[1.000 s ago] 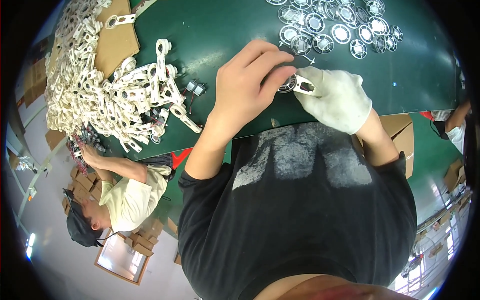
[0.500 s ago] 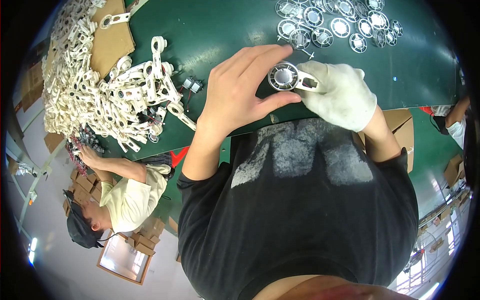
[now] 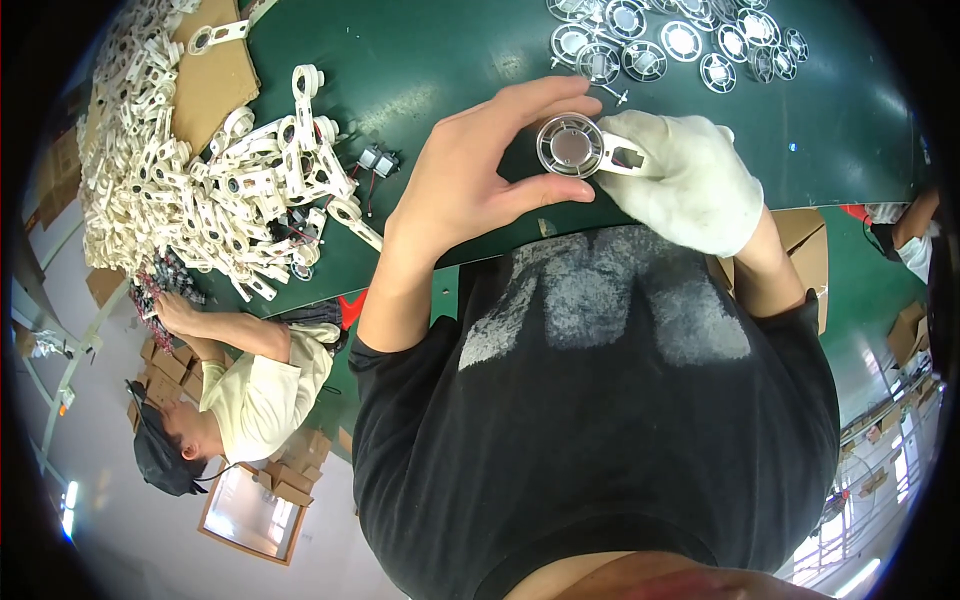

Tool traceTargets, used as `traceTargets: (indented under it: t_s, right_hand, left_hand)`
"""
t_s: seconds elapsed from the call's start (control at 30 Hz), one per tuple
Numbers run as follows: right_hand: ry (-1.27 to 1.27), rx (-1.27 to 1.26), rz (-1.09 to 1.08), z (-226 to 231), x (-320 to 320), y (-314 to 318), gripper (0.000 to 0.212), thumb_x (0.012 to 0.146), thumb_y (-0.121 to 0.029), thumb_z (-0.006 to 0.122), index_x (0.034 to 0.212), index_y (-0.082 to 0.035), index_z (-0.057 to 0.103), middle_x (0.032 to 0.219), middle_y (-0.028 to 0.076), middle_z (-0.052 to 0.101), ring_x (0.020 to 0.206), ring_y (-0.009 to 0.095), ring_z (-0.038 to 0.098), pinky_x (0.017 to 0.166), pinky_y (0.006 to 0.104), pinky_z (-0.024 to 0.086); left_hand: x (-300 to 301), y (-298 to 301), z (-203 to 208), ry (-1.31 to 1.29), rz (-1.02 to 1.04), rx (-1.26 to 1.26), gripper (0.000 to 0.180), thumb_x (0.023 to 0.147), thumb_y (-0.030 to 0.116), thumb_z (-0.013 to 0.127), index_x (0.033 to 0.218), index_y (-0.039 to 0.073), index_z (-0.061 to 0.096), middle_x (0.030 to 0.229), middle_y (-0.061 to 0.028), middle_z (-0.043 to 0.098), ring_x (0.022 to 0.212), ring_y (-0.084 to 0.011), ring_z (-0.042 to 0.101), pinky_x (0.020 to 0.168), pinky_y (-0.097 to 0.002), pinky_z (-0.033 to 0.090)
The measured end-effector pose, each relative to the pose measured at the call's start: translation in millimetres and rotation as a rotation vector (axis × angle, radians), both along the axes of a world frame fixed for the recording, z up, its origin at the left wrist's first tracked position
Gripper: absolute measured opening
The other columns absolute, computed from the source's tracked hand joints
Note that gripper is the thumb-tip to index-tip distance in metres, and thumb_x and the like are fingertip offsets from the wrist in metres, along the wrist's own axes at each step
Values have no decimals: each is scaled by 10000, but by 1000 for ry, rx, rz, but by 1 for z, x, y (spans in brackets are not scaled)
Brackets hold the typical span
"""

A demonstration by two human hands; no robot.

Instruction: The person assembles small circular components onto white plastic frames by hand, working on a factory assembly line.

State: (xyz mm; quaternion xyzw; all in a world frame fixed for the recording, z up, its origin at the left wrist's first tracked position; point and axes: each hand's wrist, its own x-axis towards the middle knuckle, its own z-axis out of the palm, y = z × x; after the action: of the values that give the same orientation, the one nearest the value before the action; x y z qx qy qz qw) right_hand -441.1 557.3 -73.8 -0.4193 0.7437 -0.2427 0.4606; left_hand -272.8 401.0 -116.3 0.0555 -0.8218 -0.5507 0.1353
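A white plastic part with a slotted stem and a round, silver-grey spoked cover [image 3: 571, 147] is held out above the table's near edge. Its stem end is gripped by my right hand [image 3: 690, 180], which wears a white glove; those fingertips are partly hidden. My bare left hand [image 3: 470, 170] curves round the cover from the left, thumb below and fingers above, spread apart. The thumb lies close under the rim; whether it touches I cannot tell. More spoked round covers [image 3: 681, 41] lie on the green table [image 3: 420, 70] beyond my hands.
A big heap of white stemmed parts [image 3: 170, 200] covers the table's left side, beside a cardboard sheet [image 3: 215, 85]. Small motors with wires [image 3: 378, 160] lie near it. A co-worker [image 3: 250, 390] handles dark wired pieces [image 3: 165, 290] at left. A cardboard box [image 3: 800, 250] stands at right.
The spoked cover has turned slightly, and its middle disc now looks darker. My left fingers have shifted a little and stay spread round it. My right hand keeps its grip.
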Motion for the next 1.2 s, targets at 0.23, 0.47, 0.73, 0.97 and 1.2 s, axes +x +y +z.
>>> traceTargets:
  t_s: [0.23, 0.47, 0.73, 0.97, 1.2]
  right_hand:
    - [-4, -11, -20, 9, -1, -2, 212, 846, -246, 621, 1007, -127, 693, 800, 160, 701, 778, 378, 702, 737, 440, 549]
    - [26, -24, -15, 9, -2, -2, 224, 830, -244, 605, 1002, -126, 688, 784, 155, 687, 759, 363, 700, 722, 430, 537]
    - [-111, -64, -11, 6, -2, 3, 213, 843, -228, 619, 997, -99, 691, 755, 150, 686, 715, 330, 695, 705, 416, 533]
    - [-262, -35, 234, -4, -19, -4, 358, 929, -374, 656, 949, -18, 681, 701, 102, 646, 648, 183, 629, 647, 346, 497]
    - [-413, -118, -29, -15, -1, -5, 359, 969, -414, 664, 942, -58, 703, 701, 37, 625, 671, 112, 589, 634, 303, 482]
  left_hand:
    - [-4, 3, 7, 107, 125, -229, 613, 698, 262, 926, 1192, -25, 703, 1148, -113, 769, 1063, -240, 746, 903, -310, 587]
    - [-6, 9, 4, 177, 199, -325, 584, 705, 262, 929, 1167, -24, 714, 1114, -111, 777, 1004, -235, 761, 855, -301, 602]
    - [-6, -1, 7, 216, 98, -323, 576, 715, 262, 917, 1162, -33, 705, 1083, -131, 779, 995, -265, 767, 835, -300, 607]
    - [-7, -1, 1, 307, -28, -390, 645, 670, 320, 904, 1180, -23, 710, 1114, -156, 765, 750, -228, 711, 670, -294, 558]
    - [-18, 8, -5, 220, 101, 74, 645, 711, 354, 913, 1225, 25, 706, 1175, -102, 752, 988, -271, 741, 881, -337, 577]
